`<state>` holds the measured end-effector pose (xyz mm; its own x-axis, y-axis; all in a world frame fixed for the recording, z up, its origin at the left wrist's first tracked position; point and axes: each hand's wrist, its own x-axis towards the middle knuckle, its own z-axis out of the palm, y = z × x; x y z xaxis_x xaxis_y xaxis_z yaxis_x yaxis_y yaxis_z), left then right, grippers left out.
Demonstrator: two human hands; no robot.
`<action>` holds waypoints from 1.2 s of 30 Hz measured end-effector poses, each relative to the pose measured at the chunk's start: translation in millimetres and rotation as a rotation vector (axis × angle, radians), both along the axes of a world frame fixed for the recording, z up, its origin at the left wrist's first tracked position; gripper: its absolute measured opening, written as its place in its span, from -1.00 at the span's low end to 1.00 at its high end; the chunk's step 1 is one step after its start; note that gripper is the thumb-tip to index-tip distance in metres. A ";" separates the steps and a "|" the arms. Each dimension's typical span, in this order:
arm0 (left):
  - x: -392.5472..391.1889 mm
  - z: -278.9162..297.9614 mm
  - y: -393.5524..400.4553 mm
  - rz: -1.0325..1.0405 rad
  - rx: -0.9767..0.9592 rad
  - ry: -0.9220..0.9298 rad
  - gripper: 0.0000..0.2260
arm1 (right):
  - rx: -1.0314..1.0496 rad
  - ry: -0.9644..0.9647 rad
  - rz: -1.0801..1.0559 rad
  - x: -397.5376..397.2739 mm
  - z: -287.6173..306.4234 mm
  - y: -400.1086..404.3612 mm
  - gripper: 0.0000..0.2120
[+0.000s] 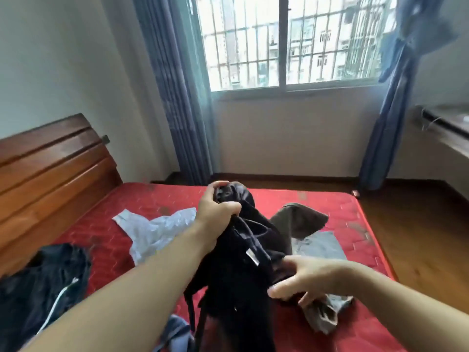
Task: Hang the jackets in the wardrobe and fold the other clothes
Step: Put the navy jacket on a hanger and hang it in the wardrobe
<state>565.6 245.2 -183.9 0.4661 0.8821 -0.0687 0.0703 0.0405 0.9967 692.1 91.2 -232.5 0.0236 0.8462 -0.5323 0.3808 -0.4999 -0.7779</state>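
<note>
1. While the black garment (238, 262) hangs lifted above the red mattress (317, 199), the left hand (215, 212) grips its bunched upper end, likely to let the cloth drop straight and show its shape.
2. The right hand (302, 280) pinches a lower fold between thumb and fingers, apparently hunting for an edge or sleeve; both hands are thus closed on the same piece.
3. Whether it is a jacket for the wardrobe or something to fold, I cannot tell; a small metal tag shows on it.
4. Under and behind it lie a brown garment (299, 219) and a grey one (319, 247), which the hanging cloth partly covers.
5. A pale crumpled shirt (154, 232) lies to the left, well apart, and a dark jacket with a white cord (43, 283) sits near the wooden headboard (50, 158).
6. No wardrobe is in view; window and curtains stand beyond the bed.
</note>
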 end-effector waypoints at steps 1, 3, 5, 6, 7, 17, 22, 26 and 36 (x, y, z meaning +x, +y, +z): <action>-1.9 29.2 -4.6 0.014 0.034 -0.019 -0.52 | 0.031 -0.029 0.006 4.6 26.4 -4.6 -0.26; -3.5 84.8 -12.7 0.062 0.081 -0.059 -0.52 | 0.142 -0.067 -0.023 11.2 77.9 -14.2 -0.37; -2.9 138.7 -20.4 0.106 0.080 -0.123 -0.54 | 0.260 -0.053 -0.074 11.5 123.9 -21.0 -0.47; -1.1 163.8 -23.1 0.128 0.065 -0.156 -0.54 | 0.332 -0.046 -0.121 10.3 142.1 -22.3 -0.45; -0.1 187.2 -26.7 0.155 0.054 -0.184 -0.53 | 0.415 -0.037 -0.185 7.0 158.1 -23.7 -0.46; -23.9 144.2 -55.4 0.072 -0.249 -0.081 -0.26 | 0.833 -0.161 -0.339 -74.6 162.7 -91.8 -0.38; -49.4 38.9 -92.1 -0.103 -0.540 -0.040 -0.81 | 0.583 -0.469 -0.442 -90.2 109.0 -101.0 -0.80; -104.5 -6.6 -122.4 -0.293 -0.561 0.134 -0.77 | 0.498 -0.219 -0.631 -89.2 108.3 -115.5 -0.80; -132.8 -24.2 -151.5 -0.701 0.299 0.309 -0.66 | 0.548 0.067 -0.836 -88.4 136.5 -159.1 -0.86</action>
<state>432.8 93.7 -208.1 0.9140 0.3950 -0.0927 0.2540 -0.3788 0.8899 603.8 -67.9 -95.9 0.7076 0.7001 -0.0959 0.0178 -0.1533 -0.9880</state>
